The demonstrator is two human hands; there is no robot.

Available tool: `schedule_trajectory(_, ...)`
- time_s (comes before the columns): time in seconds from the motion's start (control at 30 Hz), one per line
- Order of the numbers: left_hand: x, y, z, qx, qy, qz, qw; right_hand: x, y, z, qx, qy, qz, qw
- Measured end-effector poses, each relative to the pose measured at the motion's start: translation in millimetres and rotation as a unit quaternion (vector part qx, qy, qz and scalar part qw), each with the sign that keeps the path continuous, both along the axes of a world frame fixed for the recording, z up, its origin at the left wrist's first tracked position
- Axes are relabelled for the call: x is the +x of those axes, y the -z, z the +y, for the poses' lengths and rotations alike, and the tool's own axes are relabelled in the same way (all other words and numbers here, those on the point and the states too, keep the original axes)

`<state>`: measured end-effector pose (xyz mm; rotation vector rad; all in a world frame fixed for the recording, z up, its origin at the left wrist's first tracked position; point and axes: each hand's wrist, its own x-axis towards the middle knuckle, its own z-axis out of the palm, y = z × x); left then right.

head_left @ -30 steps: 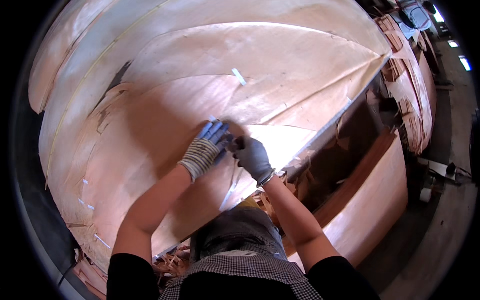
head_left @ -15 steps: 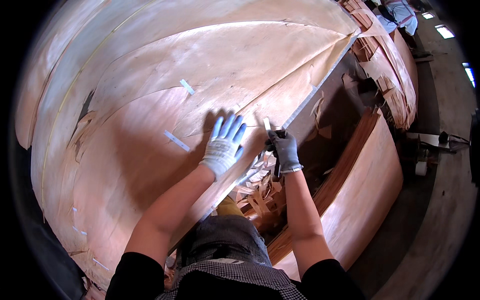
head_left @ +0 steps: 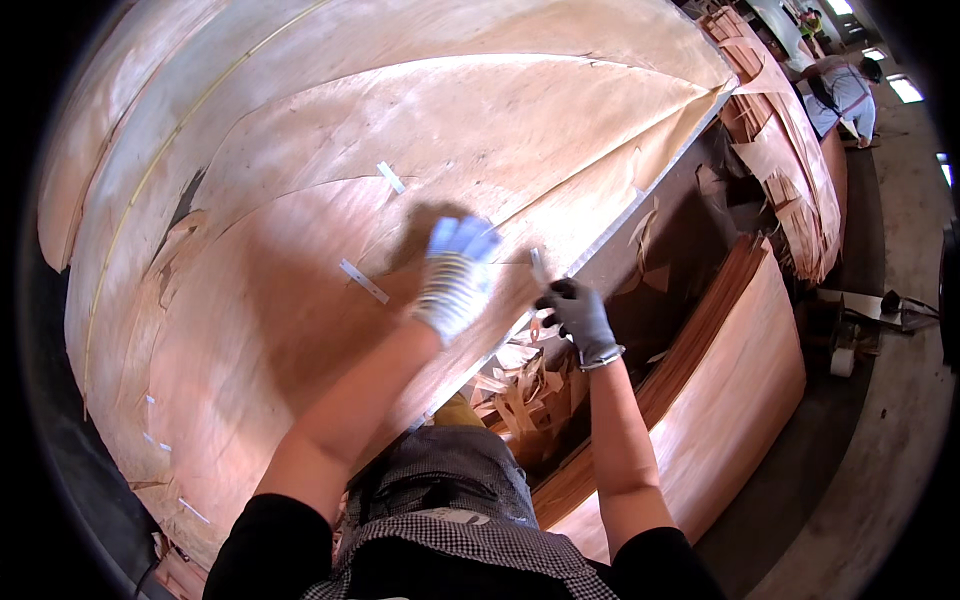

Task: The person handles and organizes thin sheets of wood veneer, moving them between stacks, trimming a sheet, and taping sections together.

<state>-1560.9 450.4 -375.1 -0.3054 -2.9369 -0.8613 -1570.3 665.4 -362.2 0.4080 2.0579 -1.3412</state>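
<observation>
A large stack of thin wood veneer sheets [head_left: 300, 130] spreads in front of me, with torn and curled patches on its surface. My left hand [head_left: 455, 275], in a white and blue striped glove, hovers over or rests lightly on the veneer, blurred by motion; its fingers look stretched out, with nothing visible in them. At the sheet's near right edge, my right hand [head_left: 582, 318] wears a grey glove and is closed around a knife [head_left: 538, 266], whose thin pale blade points up past the fingers. The handle is mostly hidden in the grip. Short strips of white tape [head_left: 364, 281] stick to the veneer.
Torn veneer scraps [head_left: 525, 395] lie in the gap below the edge. To the right stand a thick veneer stack [head_left: 720, 370] and a ragged bundle [head_left: 780, 150]. Another person [head_left: 845, 95] bends over at the far right. A yellow line [head_left: 150, 180] runs along the left.
My left hand has moved slightly right and up, off its flat spread pose. My right hand has shifted a little right and down with the knife. The view has tilted slightly, showing more of the other person.
</observation>
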Motion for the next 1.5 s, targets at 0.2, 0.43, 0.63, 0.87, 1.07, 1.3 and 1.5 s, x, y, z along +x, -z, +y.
schedule_trajectory(0.2,22,21,-20,-0.102,0.086,0.073,0.988,-14,9,-66,0.029,-0.007,0.033,0.999)
schedule_trajectory(0.43,19,25,-6,-0.039,0.153,0.106,0.982,0,33,-58,0.154,-0.098,0.157,0.971)
schedule_trajectory(0.63,42,72,18,-0.255,0.069,0.097,0.960,0,42,-20,0.186,-0.127,0.252,0.941)
schedule_trajectory(0.87,67,-4,-87,-0.068,-0.086,-0.112,0.988,-42,-23,-158,-0.121,-0.138,0.051,0.982)
schedule_trajectory(1.07,117,28,-232,-0.160,-0.373,0.046,0.913,-46,-4,-333,-0.147,-0.293,0.038,0.944)
schedule_trajectory(1.3,59,42,-283,-0.103,-0.225,0.050,0.968,-59,48,-401,0.059,-0.350,0.310,0.882)
schedule_trajectory(1.5,42,23,-279,-0.299,-0.186,-0.085,0.932,-63,17,-384,0.037,-0.281,0.241,0.928)
